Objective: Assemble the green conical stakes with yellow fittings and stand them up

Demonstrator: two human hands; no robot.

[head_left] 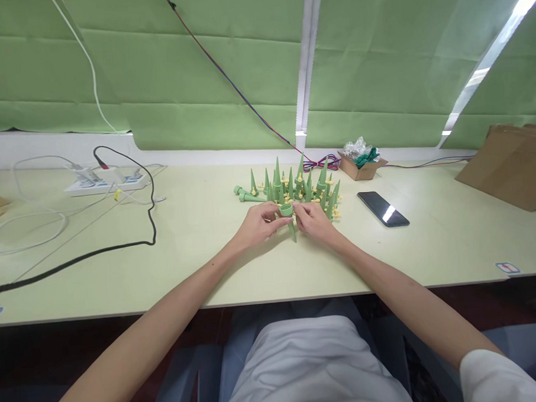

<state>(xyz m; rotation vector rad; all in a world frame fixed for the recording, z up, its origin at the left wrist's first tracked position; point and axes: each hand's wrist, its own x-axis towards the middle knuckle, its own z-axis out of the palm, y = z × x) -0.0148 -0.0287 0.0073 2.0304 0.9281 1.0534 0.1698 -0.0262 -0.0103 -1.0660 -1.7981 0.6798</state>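
Note:
A green plant watering spike (287, 210) is held over the table, its open round cup facing up and its pointed end slanting down. My left hand (264, 223) is closed on the cup's left side, thumb and fingers around it. On the other side, my right hand (312, 220) is closed in a pinch at the cup's rim; whatever its fingertips hold is hidden. Just beyond both hands stands a cluster of similar green spikes (277, 180), many with small yellow valves (330, 182). Two more green spikes (249, 197) lie on their sides at the cluster's left.
A black phone (382, 209) lies to the right. Behind it are a small cardboard box (359, 168) with plastic and green material, and coiled wires (322, 162). A large carton (509, 167) stands far right. A power strip (107, 183) and a black cable (97, 253) occupy the left.

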